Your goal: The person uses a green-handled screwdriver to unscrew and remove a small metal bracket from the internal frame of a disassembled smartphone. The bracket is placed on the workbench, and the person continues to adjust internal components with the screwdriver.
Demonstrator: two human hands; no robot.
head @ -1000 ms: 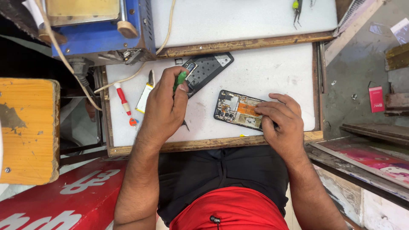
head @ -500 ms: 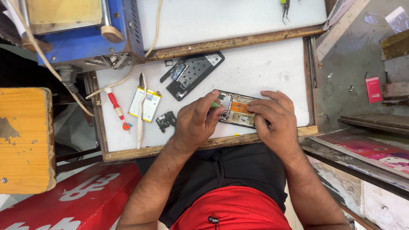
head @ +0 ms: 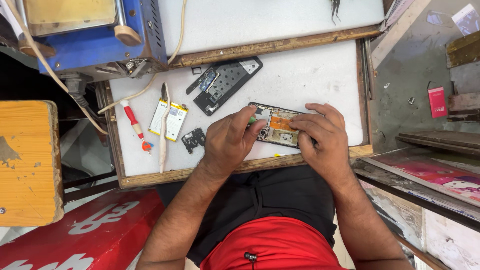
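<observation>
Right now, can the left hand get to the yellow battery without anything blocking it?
Probably yes. The left hand holds a green tool at the opened phone; the yellow battery lies to its left on the white mat, with only a small black part between.

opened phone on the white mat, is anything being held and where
The right hand presses the opened phone down at its right end. The left hand pinches a green-handled tool by its handle at the phone's left end.

Small red box (head: 436, 102) with white print far right, on the grey ledge. Yellow and white label on the flat battery (head: 169, 121), left on the white board. Big red sign (head: 75, 235) with pale marks near, bottom left. Pink and red printed sheet (head: 440, 175) at right.
</observation>
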